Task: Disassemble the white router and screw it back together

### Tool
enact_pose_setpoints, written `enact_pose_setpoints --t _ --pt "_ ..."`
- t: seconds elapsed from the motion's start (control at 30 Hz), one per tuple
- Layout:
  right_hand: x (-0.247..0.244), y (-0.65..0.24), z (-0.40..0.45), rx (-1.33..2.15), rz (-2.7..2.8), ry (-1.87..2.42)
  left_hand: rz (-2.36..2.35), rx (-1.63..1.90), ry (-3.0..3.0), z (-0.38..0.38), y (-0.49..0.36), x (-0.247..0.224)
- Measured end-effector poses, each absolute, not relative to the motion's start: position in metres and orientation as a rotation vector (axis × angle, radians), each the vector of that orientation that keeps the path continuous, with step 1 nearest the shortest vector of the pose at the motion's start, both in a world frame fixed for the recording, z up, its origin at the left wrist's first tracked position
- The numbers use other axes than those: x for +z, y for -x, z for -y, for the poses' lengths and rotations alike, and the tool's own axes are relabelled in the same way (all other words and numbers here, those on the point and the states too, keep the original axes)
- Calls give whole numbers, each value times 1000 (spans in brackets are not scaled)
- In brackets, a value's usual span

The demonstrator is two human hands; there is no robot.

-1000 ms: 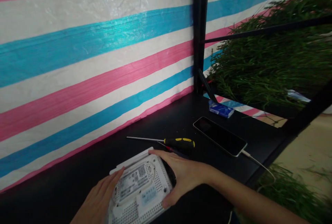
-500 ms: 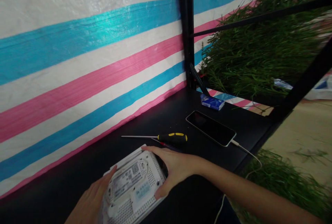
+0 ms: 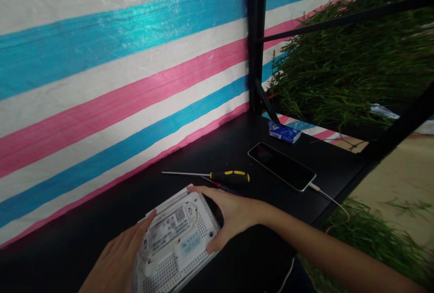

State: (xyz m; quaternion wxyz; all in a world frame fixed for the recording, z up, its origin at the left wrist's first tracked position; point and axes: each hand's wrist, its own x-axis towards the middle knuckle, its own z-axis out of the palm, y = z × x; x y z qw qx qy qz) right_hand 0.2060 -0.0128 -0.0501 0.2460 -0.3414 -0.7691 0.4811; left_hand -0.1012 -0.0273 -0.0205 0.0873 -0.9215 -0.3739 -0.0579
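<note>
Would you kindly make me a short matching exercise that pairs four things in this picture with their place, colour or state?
1. White box
2. Screwdriver
3. Phone
4. Packet

A. Plugged into a white cable
B. Blue, near the foot of the black post
C. Between the left hand and right hand
D. Black and yellow handle

Pairs: 1-C; 2-D; 3-A; 4-B

bare left fingers point(image 3: 138, 233), right fingers point(image 3: 207, 192); slim bare right forearm point(image 3: 318, 248); dark cloth point(image 3: 301, 279) below

White device point(image 3: 176, 251) cut off below; label point(image 3: 166, 232) illegible.
</note>
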Motion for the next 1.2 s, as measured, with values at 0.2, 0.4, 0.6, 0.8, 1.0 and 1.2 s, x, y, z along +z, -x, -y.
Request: enact_pose_setpoints --t 0.2,0.4,0.6,0.8,1.0,1.2 --pt "-51 -205 11 1312 2104 939 1198 -115 2711 42 106 -43" --pt "-51 -203 13 1259 2139 971 1299 -151 2767 38 126 -66" --pt "-59 -201 13 1191 2189 1021 1433 -210 2901 38 125 -55" --pt "-64 -197 13 1160 2229 1005 1838 -477 2997 38 125 -52" --pt "-59 -194 14 1164 2230 1092 1798 -269 3013 36 118 -37" --pt "-56 -196 15 1158 2253 1180 1624 -118 2986 35 113 -31"
